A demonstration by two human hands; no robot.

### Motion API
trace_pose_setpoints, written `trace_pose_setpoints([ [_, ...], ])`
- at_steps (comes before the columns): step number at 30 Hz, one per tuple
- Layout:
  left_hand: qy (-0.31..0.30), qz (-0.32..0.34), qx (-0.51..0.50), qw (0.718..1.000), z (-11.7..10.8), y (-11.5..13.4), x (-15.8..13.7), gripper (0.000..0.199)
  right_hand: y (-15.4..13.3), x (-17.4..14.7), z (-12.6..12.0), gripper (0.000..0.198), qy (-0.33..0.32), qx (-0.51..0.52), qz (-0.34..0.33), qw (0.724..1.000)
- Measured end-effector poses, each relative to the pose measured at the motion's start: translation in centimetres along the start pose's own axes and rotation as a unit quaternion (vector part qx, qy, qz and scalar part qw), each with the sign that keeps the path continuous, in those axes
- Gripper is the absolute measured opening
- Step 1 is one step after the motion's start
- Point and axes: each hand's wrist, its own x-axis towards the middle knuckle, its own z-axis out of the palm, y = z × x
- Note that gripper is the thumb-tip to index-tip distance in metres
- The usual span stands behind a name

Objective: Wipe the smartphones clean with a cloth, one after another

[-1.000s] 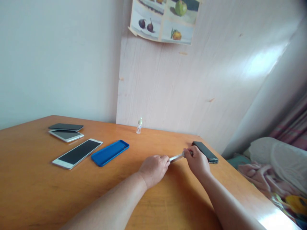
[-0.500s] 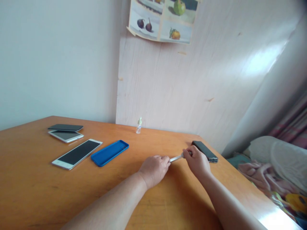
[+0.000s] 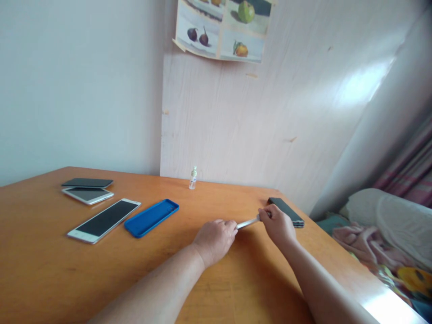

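Note:
A slim, silvery-white bar-like object is stretched between my hands, seen edge-on just above the wooden table. My left hand is closed on its left end, fingers curled and mostly hidden. Its right end is in the closed fingers of my right hand, thumb and index pinched together near a dark tip. The rest of the object is covered by my hands, and its exact kind does not show. Just behind my right hand lies a stack of dark phones.
Left of my hands lie a blue phone case and a white phone. Farther left, a dark phone rests partly over another white phone. A small spray bottle stands at the table's back edge. Bedding is beyond the right edge.
The view has shifted slightly, so the phones, bottle and wall pictures sit a little farther left. Both hands keep their hold on the silvery object with hardly any movement.

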Motion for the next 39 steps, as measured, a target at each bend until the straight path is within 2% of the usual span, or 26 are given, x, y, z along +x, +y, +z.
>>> trace_pose_setpoints([
  [2,0.004,0.011,0.0,1.0,0.0,0.1,0.0,0.023,0.7,0.4,-0.3,0.032,0.015,-0.019,0.023,0.999],
  [4,0.007,0.01,0.003,1.0,0.1,0.0,0.0,0.023,-0.1,-0.2,-0.2,0.029,0.01,-0.027,0.014,0.999],
  [8,0.005,0.005,-0.008,1.0,0.1,-0.2,0.0,0.026,-4.1,-3.0,0.7,0.028,-0.039,-0.006,-0.076,0.996],
  [10,0.005,0.009,-0.017,1.0,0.1,-0.3,0.0,0.026,-5.0,-3.6,0.9,0.029,-0.057,0.003,-0.106,0.993],
  [12,0.006,0.003,-0.01,1.0,0.1,-0.3,0.0,0.026,-4.4,-3.2,0.8,0.03,-0.052,0.0,-0.095,0.994],
  [17,0.011,0.005,0.007,1.0,0.1,-0.2,0.0,0.026,0.4,0.0,-0.2,0.033,0.008,-0.046,0.023,0.999],
  [19,0.01,0.007,0.003,1.0,0.0,-0.2,0.0,0.025,1.1,0.4,-0.3,0.033,0.019,-0.06,0.039,0.997],
  [21,0.008,0.0,0.002,1.0,0.0,-0.2,0.0,0.025,0.2,-0.2,-0.1,0.031,0.012,-0.055,0.019,0.998],
  [26,0.001,-0.008,-0.018,1.0,-0.1,-0.3,0.0,0.027,-5.0,-3.8,1.0,0.03,-0.06,-0.012,-0.099,0.993],
  [28,0.002,-0.002,-0.026,1.0,-0.2,-0.3,0.0,0.026,-5.7,-4.3,1.0,0.03,-0.077,-0.007,-0.116,0.99],
  [30,0.002,-0.006,-0.018,1.0,-0.2,-0.3,0.0,0.027,-4.9,-3.6,0.7,0.031,-0.07,-0.011,-0.1,0.992],
  [34,0.008,-0.003,0.002,1.0,-0.1,-0.2,0.0,0.027,-1.2,-0.8,-0.2,0.032,-0.026,-0.044,0.003,0.999],
  [36,0.012,0.004,0.001,1.0,-0.1,-0.2,0.0,0.025,-0.2,-0.2,-0.5,0.031,-0.015,-0.061,0.036,0.997],
  [39,0.013,0.004,-0.005,1.0,0.0,-0.3,0.1,0.025,-1.3,-1.1,-0.2,0.03,-0.025,-0.054,0.005,0.998],
])
